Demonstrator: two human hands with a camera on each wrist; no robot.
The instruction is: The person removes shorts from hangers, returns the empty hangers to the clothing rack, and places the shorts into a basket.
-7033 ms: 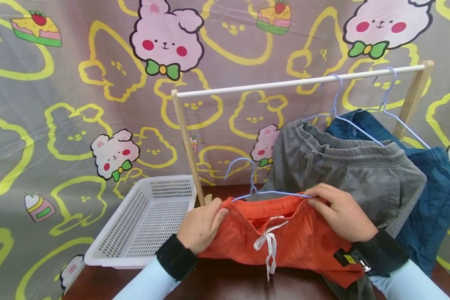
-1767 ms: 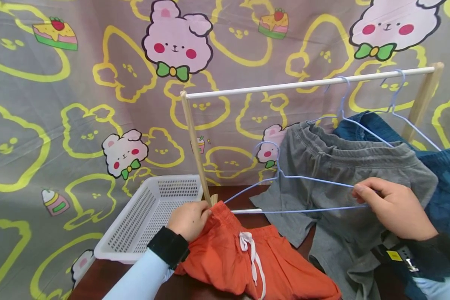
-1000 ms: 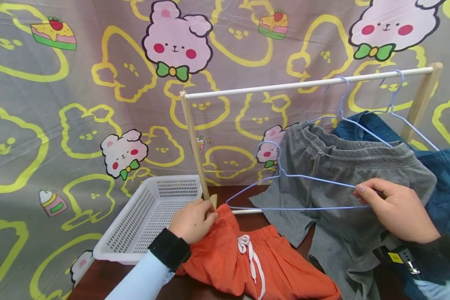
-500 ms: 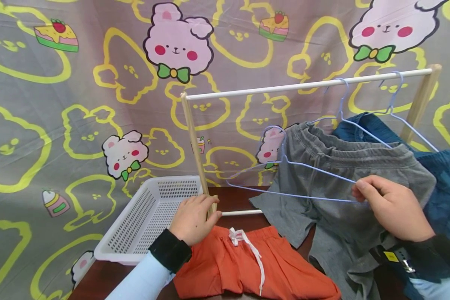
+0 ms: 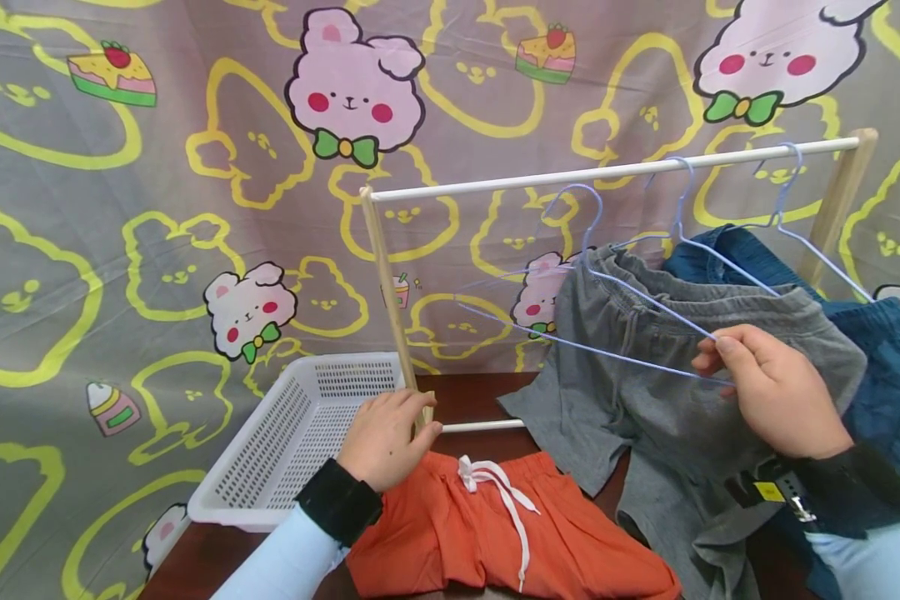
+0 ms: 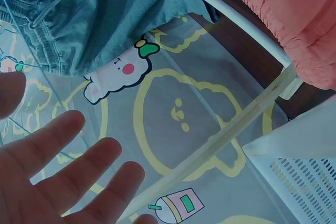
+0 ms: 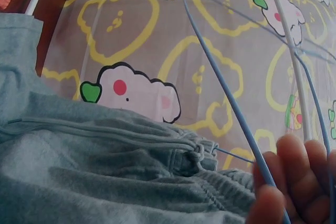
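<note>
My right hand (image 5: 780,387) grips one end of a light-blue wire hanger (image 5: 648,302). The bare hanger is raised before the grey shorts (image 5: 667,425), its hook a little below the rack's rail. In the right wrist view, curled fingers (image 7: 294,156) and a thumb close round the wire. Orange shorts (image 5: 510,533) with a white drawstring lie on the dark table. Over their left waistband corner is my left hand (image 5: 388,442), beside the foot of the rack's left post. The left wrist view has its fingers (image 6: 100,156) spread and holding nothing.
A wooden rack with a white rail (image 5: 495,182) stands across the table. Grey shorts and blue shorts (image 5: 881,358) hang at its right on blue hangers. A white perforated basket (image 5: 195,510) sits at the left. Behind hangs a cartoon-print curtain (image 5: 255,217).
Seven seconds ago both hands held the orange shorts' waistband at the hanger. The hanger has come out and risen toward the rail in my right hand. My left hand has let go of the shorts.
</note>
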